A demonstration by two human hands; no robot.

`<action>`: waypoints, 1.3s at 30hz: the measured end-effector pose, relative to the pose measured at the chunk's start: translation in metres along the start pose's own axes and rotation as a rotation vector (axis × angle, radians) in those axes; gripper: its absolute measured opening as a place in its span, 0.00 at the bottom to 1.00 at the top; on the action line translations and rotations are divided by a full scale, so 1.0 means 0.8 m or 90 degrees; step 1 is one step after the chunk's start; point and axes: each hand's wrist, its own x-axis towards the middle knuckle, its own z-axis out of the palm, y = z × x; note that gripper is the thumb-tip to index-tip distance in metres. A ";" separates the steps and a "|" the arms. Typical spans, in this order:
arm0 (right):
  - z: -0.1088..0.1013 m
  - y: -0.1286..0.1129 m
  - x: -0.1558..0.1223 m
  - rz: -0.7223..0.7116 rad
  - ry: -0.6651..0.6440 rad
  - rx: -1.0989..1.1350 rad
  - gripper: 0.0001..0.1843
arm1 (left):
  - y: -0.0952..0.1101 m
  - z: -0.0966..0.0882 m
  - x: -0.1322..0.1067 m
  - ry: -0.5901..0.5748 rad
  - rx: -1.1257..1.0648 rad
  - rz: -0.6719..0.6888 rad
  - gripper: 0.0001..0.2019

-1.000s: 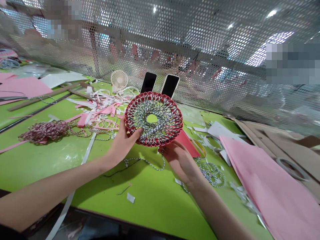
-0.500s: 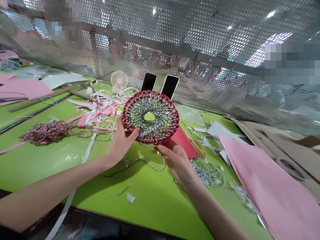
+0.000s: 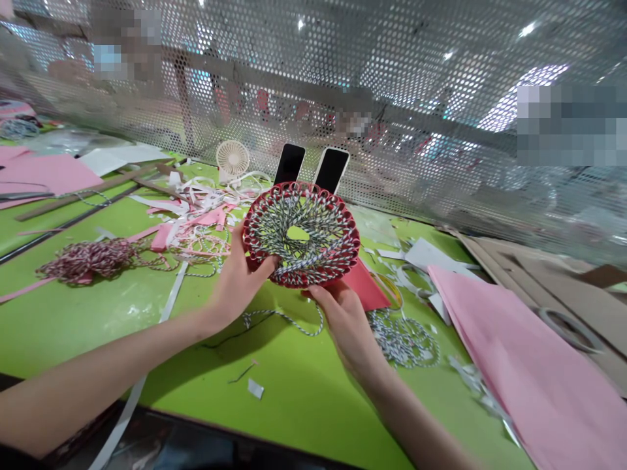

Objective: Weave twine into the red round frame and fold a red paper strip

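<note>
A round red disc wound with black-and-white twine (image 3: 301, 235), with a hole in its middle, is held up above the green table (image 3: 294, 385). My left hand (image 3: 240, 277) grips its lower left rim, thumb on the face. My right hand (image 3: 345, 320) is closed under the disc's lower right edge, fingers on the rim; what else it pinches is hidden. A loose strand of twine (image 3: 284, 318) hangs from the disc onto the table.
Red-and-white twine (image 3: 85, 259) lies in a heap at left. Pink and white paper scraps (image 3: 196, 212), a small fan (image 3: 232, 158) and two phones (image 3: 311, 168) sit behind. A pink sheet (image 3: 529, 365), a twine pile (image 3: 404, 339), cardboard and a tape roll (image 3: 571, 329) are at right. Perforated metal screen behind.
The disc has tilted and shifted slightly, and my right hand has moved up from below it to touch its lower right rim. My left hand keeps its grip.
</note>
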 end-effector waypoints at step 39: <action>-0.015 0.001 -0.002 -0.738 0.168 -0.704 0.10 | 0.010 -0.002 0.006 0.041 -0.130 -0.062 0.16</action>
